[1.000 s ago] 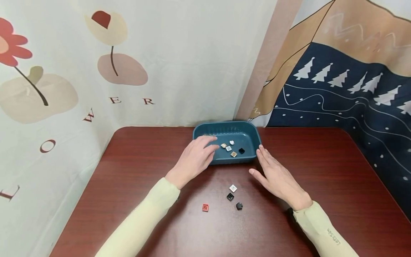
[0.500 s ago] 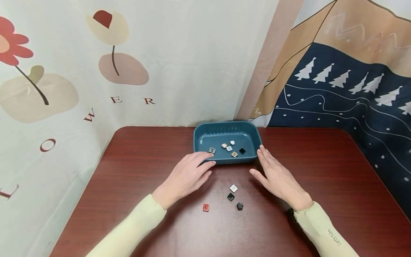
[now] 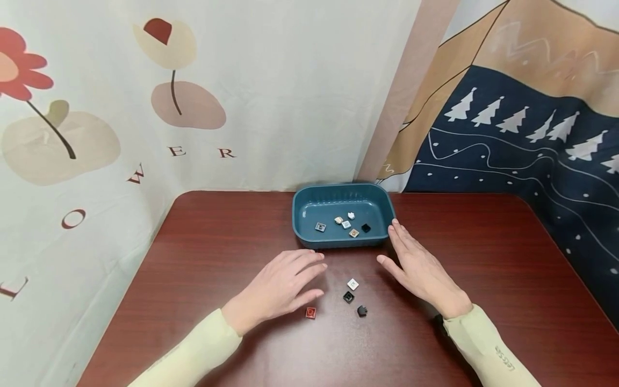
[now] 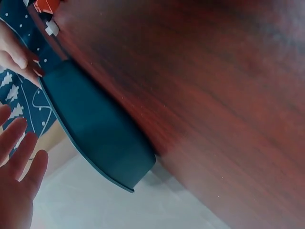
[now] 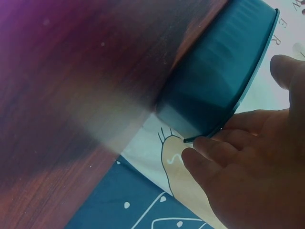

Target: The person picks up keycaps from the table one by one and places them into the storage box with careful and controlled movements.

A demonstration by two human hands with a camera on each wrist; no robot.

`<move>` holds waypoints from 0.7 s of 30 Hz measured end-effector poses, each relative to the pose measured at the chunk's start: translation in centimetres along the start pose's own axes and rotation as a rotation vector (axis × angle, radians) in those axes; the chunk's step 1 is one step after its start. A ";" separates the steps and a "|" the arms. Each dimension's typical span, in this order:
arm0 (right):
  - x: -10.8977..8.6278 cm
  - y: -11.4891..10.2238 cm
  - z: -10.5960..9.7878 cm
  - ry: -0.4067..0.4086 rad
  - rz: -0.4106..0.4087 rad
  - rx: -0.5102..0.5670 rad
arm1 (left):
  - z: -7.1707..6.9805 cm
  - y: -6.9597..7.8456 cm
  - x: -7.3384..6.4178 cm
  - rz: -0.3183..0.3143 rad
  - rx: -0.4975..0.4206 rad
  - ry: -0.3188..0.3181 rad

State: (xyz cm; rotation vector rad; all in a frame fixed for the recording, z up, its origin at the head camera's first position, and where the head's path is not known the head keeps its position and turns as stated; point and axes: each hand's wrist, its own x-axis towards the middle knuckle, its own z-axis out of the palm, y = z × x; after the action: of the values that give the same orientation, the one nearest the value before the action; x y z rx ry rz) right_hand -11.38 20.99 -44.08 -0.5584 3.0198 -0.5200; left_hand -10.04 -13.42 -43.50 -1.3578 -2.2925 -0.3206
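Note:
My left hand (image 3: 278,287) hovers over the table in front of a blue plastic bin (image 3: 344,244), its fingers spread and holding nothing. Just below its thumb lies a red keycap (image 3: 311,313). To the right of that hand are a white keycap (image 3: 353,284), a black keycap (image 3: 348,296) and a dark, notched-edged piece (image 3: 362,311). The straight fingers of my right hand (image 3: 422,271) touch the bin's right end; in the right wrist view the fingertips (image 5: 202,143) meet its rim. Inside the bin lie several small pieces, among them a grey keycap (image 3: 321,227) and a black one (image 3: 366,228).
The bin stands at the back edge of a reddish-brown table (image 3: 227,226). Behind it hangs a pale curtain (image 3: 290,107) with flower prints, and a dark blue cloth (image 3: 483,145) with white trees is at the right.
My left hand has drawn back from over the bin toward the red keycap. The grey keycap it covered now shows in the bin's left part. My right hand has stayed at the bin.

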 end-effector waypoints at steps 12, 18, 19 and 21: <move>-0.2 -0.2 0.2 0.017 -0.006 0.011 | 0.7 1.7 -1.4 0.052 -0.026 -0.122; -0.2 -0.1 0.2 0.023 0.000 0.015 | 0.9 1.7 -2.0 0.101 -0.077 -0.191; -0.2 -0.1 0.2 0.023 0.001 0.016 | 0.9 1.7 -2.1 0.109 -0.088 -0.206; -0.2 -0.1 0.2 0.023 0.001 0.018 | 0.9 1.7 -2.2 0.121 -0.102 -0.233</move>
State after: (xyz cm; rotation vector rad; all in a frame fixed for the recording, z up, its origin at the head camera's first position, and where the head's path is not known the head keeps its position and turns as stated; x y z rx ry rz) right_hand -11.10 20.89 -44.24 -0.5543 3.0337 -0.5574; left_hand -7.91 -13.90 -45.39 -1.6552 -2.3930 -0.2543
